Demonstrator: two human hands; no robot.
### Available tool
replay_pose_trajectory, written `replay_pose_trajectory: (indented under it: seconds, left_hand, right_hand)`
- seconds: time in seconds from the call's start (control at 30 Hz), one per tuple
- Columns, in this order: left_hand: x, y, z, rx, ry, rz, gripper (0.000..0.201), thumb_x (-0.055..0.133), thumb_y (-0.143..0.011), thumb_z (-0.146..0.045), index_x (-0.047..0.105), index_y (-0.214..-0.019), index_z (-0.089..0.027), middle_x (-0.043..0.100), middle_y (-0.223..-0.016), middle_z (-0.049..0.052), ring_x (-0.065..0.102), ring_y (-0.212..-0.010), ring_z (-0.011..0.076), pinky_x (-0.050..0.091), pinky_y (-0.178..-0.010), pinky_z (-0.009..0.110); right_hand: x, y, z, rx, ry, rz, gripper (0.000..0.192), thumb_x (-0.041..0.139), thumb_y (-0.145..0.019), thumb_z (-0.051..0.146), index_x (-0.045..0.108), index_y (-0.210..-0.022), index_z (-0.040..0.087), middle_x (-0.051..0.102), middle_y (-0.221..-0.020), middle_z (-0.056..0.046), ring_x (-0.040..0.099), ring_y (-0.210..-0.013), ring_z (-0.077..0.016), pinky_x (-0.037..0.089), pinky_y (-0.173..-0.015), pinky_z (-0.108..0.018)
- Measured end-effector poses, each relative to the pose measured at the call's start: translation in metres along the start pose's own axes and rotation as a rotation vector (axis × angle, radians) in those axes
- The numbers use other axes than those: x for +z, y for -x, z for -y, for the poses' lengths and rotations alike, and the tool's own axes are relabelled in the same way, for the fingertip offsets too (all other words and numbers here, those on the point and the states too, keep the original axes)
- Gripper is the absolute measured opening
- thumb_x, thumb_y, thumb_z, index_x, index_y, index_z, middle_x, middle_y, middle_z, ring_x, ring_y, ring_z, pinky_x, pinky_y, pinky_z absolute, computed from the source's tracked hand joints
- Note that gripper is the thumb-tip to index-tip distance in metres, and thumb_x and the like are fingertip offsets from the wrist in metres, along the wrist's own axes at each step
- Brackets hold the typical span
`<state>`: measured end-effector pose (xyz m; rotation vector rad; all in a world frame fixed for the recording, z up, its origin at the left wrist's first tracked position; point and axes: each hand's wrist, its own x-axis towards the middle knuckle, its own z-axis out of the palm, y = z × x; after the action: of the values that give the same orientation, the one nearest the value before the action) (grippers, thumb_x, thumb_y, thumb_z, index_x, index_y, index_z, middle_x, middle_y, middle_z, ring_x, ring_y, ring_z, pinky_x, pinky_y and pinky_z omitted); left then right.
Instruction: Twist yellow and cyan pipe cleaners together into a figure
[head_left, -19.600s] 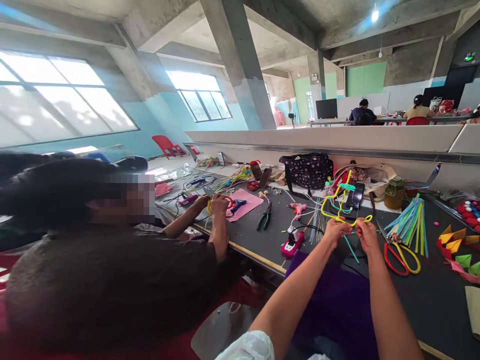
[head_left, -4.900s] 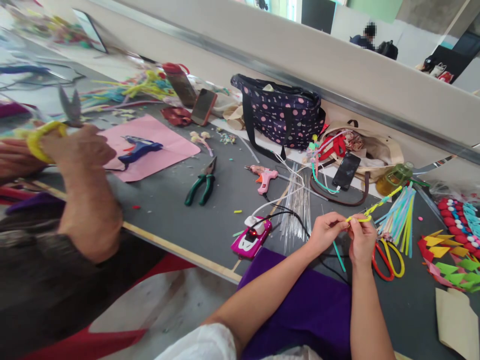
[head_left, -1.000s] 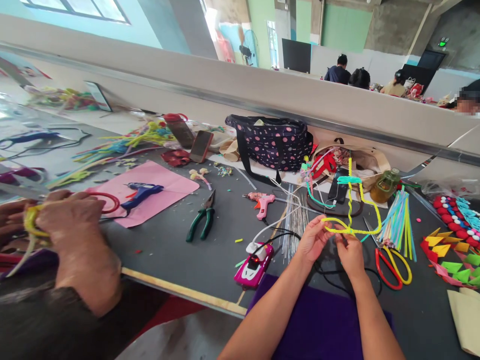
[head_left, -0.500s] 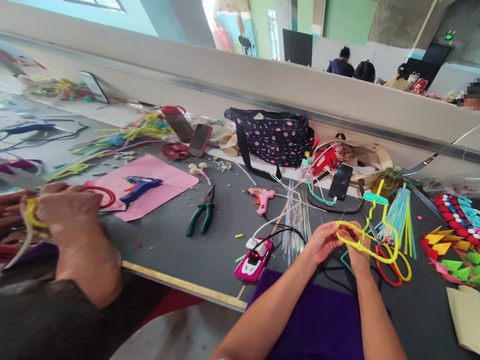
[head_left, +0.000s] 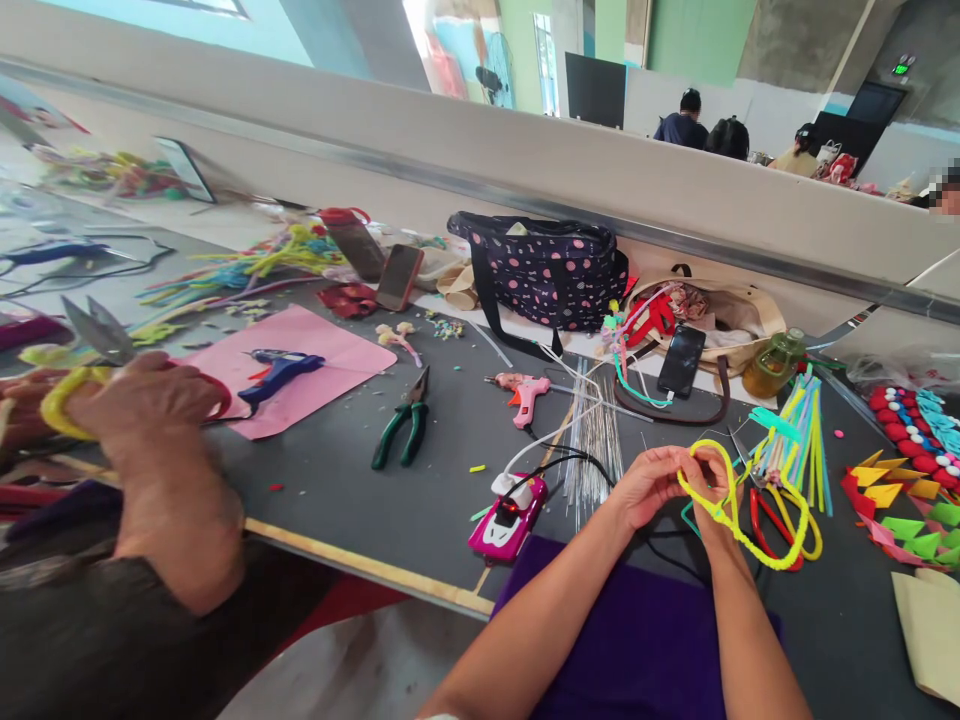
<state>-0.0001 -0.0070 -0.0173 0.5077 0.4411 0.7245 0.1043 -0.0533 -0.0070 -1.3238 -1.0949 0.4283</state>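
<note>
My left hand (head_left: 649,486) pinches one end of a bright yellow pipe cleaner (head_left: 772,556) bent into loops. Close beside it, my right hand (head_left: 711,492) has its fingers closed on the same piece. One large loop hangs out to the right, over red-and-yellow-handled scissors (head_left: 766,535) lying on the table. A small turquoise piece (head_left: 775,424) appears at the upper end of the yellow work; whether it is joined there I cannot tell. Behind my hands fans a bundle of pastel pipe cleaners (head_left: 811,440).
At left, a co-worker's hand (head_left: 154,400) holds scissors (head_left: 101,335). Green-handled pliers (head_left: 405,425), a pink glue gun (head_left: 529,395), a magenta power strip (head_left: 510,520) and wires (head_left: 592,450) lie mid-table. A dark patterned bag (head_left: 547,270) and a bottle (head_left: 774,362) stand behind.
The yellow loops have turned in my hands, with the large loop now lower. The co-worker's scissors have come up into view, blades raised.
</note>
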Motion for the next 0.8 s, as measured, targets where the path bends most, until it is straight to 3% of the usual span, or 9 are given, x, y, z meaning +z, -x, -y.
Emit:
replay_pose_trajectory:
  seconds: [0.17, 0.43, 0.8]
  left_hand:
    - [0.001, 0.001, -0.005, -0.025, -0.014, 0.058, 0.029, 0.082, -0.061, -0.021, 0.071, -0.084, -0.008, 0.065, -0.072, 0.004, 0.061, -0.060, 0.0108, 0.053, -0.061, 0.023]
    - [0.001, -0.001, -0.001, 0.000, -0.029, 0.032, 0.031, 0.084, -0.060, -0.020, 0.070, -0.085, -0.008, 0.067, -0.073, 0.004, 0.063, -0.060, 0.0110, 0.055, -0.063, 0.023]
    - [0.004, 0.000, -0.001, 0.076, -0.008, 0.000, 0.032, 0.084, -0.061, -0.019, 0.068, -0.087, -0.009, 0.068, -0.072, 0.004, 0.065, -0.058, 0.0116, 0.055, -0.058, 0.021]
  right_hand:
    - [-0.001, 0.001, 0.003, 0.023, -0.010, -0.014, 0.021, 0.062, -0.082, 0.038, 0.061, -0.074, 0.019, 0.059, -0.075, -0.001, 0.058, -0.069, -0.0152, 0.048, -0.064, -0.027]
    - [0.002, 0.002, -0.001, 0.205, -0.129, -0.087, 0.027, 0.067, -0.077, 0.043, 0.062, -0.079, 0.017, 0.064, -0.071, -0.001, 0.059, -0.061, -0.0148, 0.048, -0.057, -0.027]
    - [0.009, 0.000, -0.009, 0.257, -0.294, -0.160, 0.026, 0.067, -0.076, 0.042, 0.058, -0.078, 0.018, 0.059, -0.068, 0.001, 0.056, -0.059, -0.0116, 0.046, -0.054, -0.023]
